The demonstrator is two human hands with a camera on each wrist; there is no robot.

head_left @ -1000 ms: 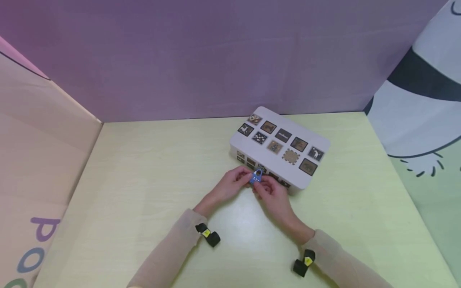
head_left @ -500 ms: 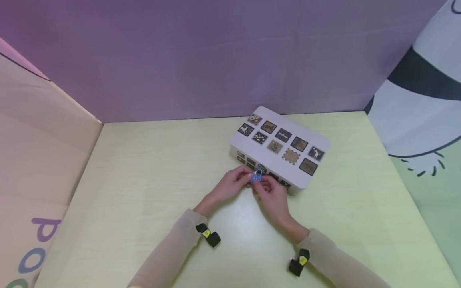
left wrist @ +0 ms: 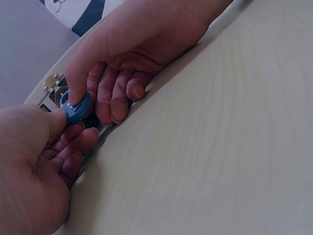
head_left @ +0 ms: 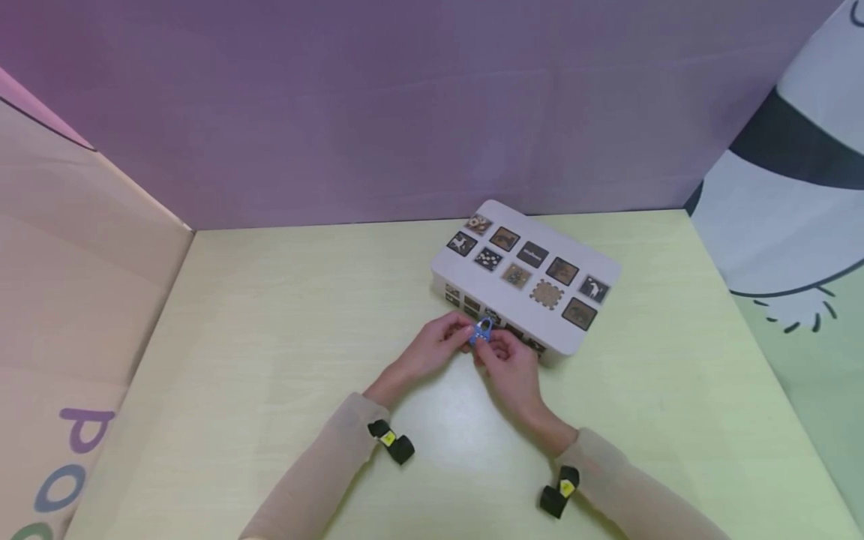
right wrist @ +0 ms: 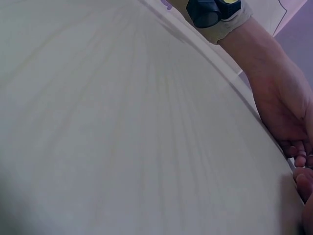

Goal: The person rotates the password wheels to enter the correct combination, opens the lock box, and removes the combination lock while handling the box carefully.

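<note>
A small blue combination padlock is held between both hands at the front side of a white box printed with square pictures. My left hand pinches its left side with thumb and fingers. From the right, my right hand grips it, the thumb pressing on its face near the number dials. In the left wrist view the padlock sits right beside a metal clasp on the box, its shackle overlapping the clasp. The right wrist view catches the left hand and only a sliver of the right.
The box stands at an angle on a pale wooden table, close to the purple back wall. Printed panels border the table on the left and right. Each sleeved wrist carries a black strap-on camera.
The right wrist and forearm have shifted slightly left, with the right fingers staying on the padlock. The left hand and the box hold their places.
</note>
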